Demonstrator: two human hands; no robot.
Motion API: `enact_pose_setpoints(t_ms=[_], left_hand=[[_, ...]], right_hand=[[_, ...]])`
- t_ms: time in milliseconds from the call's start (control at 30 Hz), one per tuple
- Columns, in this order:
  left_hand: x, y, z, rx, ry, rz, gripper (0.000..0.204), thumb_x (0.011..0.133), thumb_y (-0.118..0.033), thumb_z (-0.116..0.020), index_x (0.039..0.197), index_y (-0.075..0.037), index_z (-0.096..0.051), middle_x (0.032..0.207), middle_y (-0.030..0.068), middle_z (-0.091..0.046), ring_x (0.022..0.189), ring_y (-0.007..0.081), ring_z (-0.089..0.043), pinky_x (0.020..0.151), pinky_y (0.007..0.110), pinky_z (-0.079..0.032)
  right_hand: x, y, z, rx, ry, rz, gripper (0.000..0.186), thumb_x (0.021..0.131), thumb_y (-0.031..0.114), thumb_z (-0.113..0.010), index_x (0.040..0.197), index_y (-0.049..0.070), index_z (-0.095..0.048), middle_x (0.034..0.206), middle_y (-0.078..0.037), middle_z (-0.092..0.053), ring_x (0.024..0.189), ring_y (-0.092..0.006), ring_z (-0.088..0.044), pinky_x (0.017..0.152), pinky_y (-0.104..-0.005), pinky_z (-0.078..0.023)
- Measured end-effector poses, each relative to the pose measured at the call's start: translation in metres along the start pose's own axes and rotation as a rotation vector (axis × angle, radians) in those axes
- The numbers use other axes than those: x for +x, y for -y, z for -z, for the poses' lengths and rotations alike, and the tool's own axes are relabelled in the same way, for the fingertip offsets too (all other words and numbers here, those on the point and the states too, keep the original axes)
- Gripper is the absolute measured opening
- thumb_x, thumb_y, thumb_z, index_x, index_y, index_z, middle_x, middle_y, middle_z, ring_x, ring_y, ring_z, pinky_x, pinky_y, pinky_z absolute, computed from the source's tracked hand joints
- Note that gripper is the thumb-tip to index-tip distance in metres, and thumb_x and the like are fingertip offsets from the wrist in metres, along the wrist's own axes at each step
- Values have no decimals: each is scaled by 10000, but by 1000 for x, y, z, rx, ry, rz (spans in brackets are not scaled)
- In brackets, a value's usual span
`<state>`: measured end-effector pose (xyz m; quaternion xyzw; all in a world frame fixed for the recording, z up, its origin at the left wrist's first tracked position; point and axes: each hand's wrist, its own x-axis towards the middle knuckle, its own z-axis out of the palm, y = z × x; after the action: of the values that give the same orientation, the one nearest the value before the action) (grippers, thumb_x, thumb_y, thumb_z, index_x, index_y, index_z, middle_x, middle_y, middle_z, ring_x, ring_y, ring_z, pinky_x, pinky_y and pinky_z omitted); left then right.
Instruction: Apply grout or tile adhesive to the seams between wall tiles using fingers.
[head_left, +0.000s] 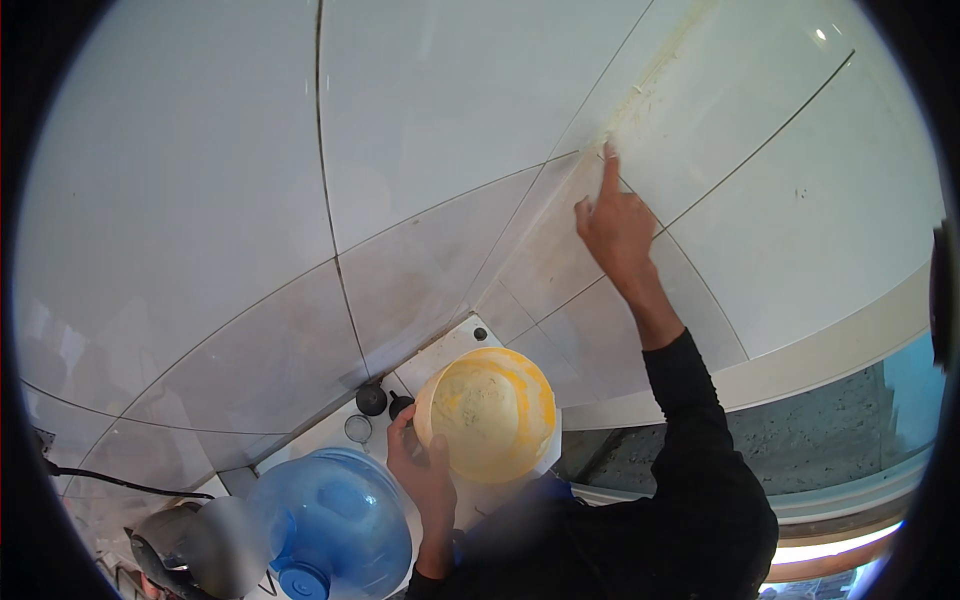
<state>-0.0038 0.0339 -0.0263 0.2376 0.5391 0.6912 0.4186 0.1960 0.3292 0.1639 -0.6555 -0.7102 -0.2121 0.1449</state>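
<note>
A yellow plastic tub (545,412), its inner wall smeared with pale paste (475,412), is held by its left side in my left hand (424,478). The fingers wrap the outside of its wall, and the tub's mouth faces up. Higher up, my right hand (618,232) reaches to the corner where two tiled walls meet. Its index finger is stretched out, with the tip at the cream paste line (637,95) along the joint. The thumb stands apart and the other fingers are partly curled. No tool shows in that hand.
A large blue water bottle (345,515) lies by my left forearm. Near it are a black round object (371,400), a small glass (358,429) and a metal kettle-like vessel (170,540) with a black cord (130,478). A window recess (800,440) opens at right.
</note>
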Motion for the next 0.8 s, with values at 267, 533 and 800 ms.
enact_pose_setpoints(t_ms=[267, 533, 800], left_hand=[[1, 3, -2, -12, -12, 41, 573, 870, -166, -743, 1376, 48, -577, 1252, 166, -689, 1168, 258, -683, 1021, 394, -535], [1, 6, -1, 14, -18, 53, 603, 863, -220, -757, 1372, 48, -577, 1307, 160, -664, 1189, 264, -676, 1018, 398, -534], [0, 8, -1, -9, -23, 47, 615, 875, -262, -774, 1369, 46, -575, 1330, 161, -652, 1197, 271, -675, 1004, 393, -542]], right_hand=[[47, -14, 54, -129, -163, 24, 909, 883, 167, -679, 1693, 122, -269, 667, -161, -689, 594, -362, -692, 557, -477, -551], [34, -2, 36, -167, -71, 20, 945, 871, 151, -674, 1704, 85, -234, 672, -176, -696, 578, -361, -692, 544, -467, -549], [2, -7, 8, -138, 76, 57, 925, 879, 176, -684, 1693, 74, -257, 669, -197, -692, 617, -397, -706, 594, -534, -573]])
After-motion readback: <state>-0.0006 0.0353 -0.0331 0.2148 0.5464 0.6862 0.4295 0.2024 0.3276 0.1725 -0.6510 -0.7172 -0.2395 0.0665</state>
